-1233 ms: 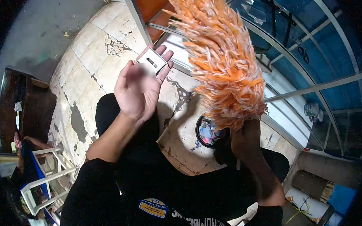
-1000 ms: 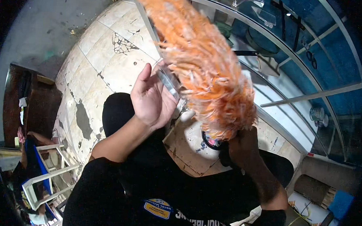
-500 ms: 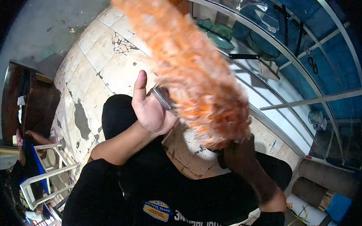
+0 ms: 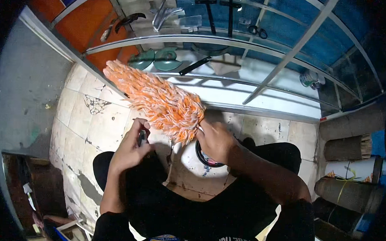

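Observation:
My right hand (image 4: pixel 219 142) is closed round the handle end of a fluffy orange and white duster (image 4: pixel 161 104). The duster slants up and left from this fist, its far end overlapping the frame of a glass display case (image 4: pixel 228 105). To the left of it, my left hand (image 4: pixel 131 146) is curled around a small grey metallic piece (image 4: pixel 142 137) whose kind I cannot make out. Beneath my right hand, a round black-rimmed container (image 4: pixel 199 153) stands on the tiled floor (image 4: pixel 74 128), partly hidden by that hand.
Behind the glass lie green rounded things (image 4: pixel 166 59), a black strip (image 4: pixel 194 66) and a pale cloth-like piece (image 4: pixel 225 65). Large rolls (image 4: pixel 348 169) are stacked at the right. A dark wooden piece of furniture (image 4: pixel 33 178) and another person's arm (image 4: pixel 55 219) show at lower left.
The duster has swung away from close to the camera, toward the display case, and lies lower in view. My left hand's fingers have closed over the grey piece. The whole view has turned.

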`<action>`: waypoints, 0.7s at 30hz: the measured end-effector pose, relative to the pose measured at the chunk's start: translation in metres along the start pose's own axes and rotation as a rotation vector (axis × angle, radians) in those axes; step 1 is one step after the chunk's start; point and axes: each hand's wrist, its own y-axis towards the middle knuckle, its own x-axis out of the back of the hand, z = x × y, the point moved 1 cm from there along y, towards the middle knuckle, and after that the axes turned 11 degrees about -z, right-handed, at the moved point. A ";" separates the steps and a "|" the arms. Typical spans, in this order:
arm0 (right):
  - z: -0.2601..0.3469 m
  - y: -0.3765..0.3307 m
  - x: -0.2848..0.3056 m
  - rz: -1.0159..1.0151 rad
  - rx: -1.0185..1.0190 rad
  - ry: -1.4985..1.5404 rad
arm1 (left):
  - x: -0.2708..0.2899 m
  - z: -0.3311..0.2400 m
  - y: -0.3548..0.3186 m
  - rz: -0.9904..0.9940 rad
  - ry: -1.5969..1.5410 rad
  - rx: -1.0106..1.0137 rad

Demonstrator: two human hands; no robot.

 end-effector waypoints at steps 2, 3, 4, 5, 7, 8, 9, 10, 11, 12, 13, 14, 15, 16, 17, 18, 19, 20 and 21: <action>-0.007 -0.002 -0.001 -0.034 -0.008 0.011 | 0.011 -0.005 -0.001 0.090 0.102 0.066; -0.011 -0.001 -0.002 0.034 0.003 0.023 | 0.013 -0.007 -0.003 0.093 -0.182 0.156; -0.015 -0.002 -0.002 0.122 -0.009 -0.004 | 0.014 -0.013 -0.004 0.050 -0.275 0.109; -0.016 0.000 -0.003 0.210 0.220 -0.301 | 0.017 -0.020 -0.003 0.074 -0.281 0.076; -0.018 -0.007 -0.001 0.138 0.152 -0.167 | 0.013 -0.041 -0.001 0.115 -0.341 0.047; -0.019 -0.010 -0.002 0.186 0.032 -0.123 | 0.009 -0.053 0.001 0.119 -0.339 0.021; -0.020 -0.010 -0.005 0.328 -0.030 -0.162 | 0.005 -0.065 0.007 0.120 -0.142 -0.043; -0.020 -0.013 -0.004 0.316 -0.037 -0.142 | 0.000 -0.076 0.013 0.120 0.072 -0.082; -0.020 -0.016 -0.005 0.332 0.038 -0.166 | -0.005 -0.086 0.023 0.122 0.149 -0.082; -0.019 -0.018 -0.006 0.361 0.108 -0.213 | -0.011 -0.095 0.033 0.127 0.222 -0.115; -0.020 -0.020 -0.007 0.405 0.075 -0.200 | -0.018 -0.104 0.045 0.111 0.288 -0.201; -0.018 -0.022 -0.009 0.376 0.088 -0.170 | -0.025 -0.112 0.058 0.117 0.327 -0.241; -0.015 -0.024 -0.011 0.356 0.072 -0.157 | -0.034 -0.120 0.071 0.083 0.425 -0.339; -0.013 -0.025 -0.012 0.359 0.029 -0.160 | -0.043 -0.128 0.086 0.062 0.504 -0.413; -0.013 -0.026 -0.011 0.425 0.078 -0.238 | -0.052 -0.137 0.101 0.035 0.557 -0.577; -0.011 -0.026 -0.009 0.379 0.097 -0.207 | -0.063 -0.146 0.115 0.012 0.597 -0.751; -0.009 -0.026 -0.008 0.401 0.045 -0.178 | -0.075 -0.153 0.132 0.020 0.648 -0.743; -0.008 -0.026 -0.006 0.422 -0.019 -0.144 | -0.087 -0.160 0.147 0.039 0.692 -0.742; -0.008 -0.026 -0.003 0.467 0.107 -0.300 | -0.100 -0.166 0.159 0.033 0.691 -0.753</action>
